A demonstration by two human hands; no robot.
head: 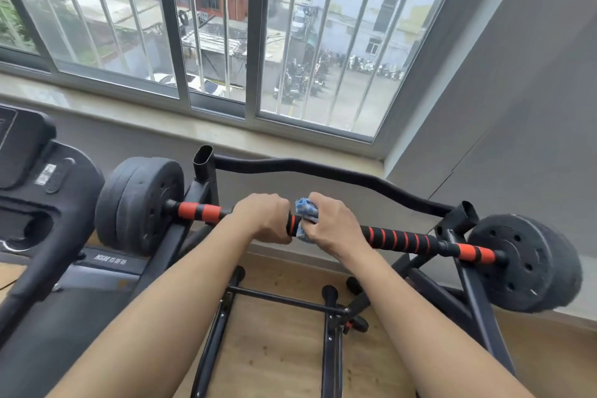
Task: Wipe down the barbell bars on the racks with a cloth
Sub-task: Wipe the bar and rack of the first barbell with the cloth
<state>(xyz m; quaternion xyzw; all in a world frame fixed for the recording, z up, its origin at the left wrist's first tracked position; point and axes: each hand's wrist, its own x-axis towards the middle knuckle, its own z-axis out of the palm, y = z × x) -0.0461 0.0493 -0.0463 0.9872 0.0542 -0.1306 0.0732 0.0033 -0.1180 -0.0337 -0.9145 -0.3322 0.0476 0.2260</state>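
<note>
Windowed gym corner, wood floor (284, 349): barbell bar (397, 237) on rack (205, 168) across mid-frame, left hand (263, 220) curled round bar, right hand (332, 226) just beside it clasping blue cloth (307, 208) around bar; wiping judged partway, stretch toward frame right apparently undone.

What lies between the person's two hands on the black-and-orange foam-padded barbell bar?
Head view: a short orange-striped stretch of bar and the crumpled blue cloth gripped by the right hand, beside the left hand.

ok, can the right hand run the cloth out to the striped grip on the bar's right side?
Probably yes: the right hand holds the cloth on the bar, and the striped grip beside it is bare up to the rack post.
</note>
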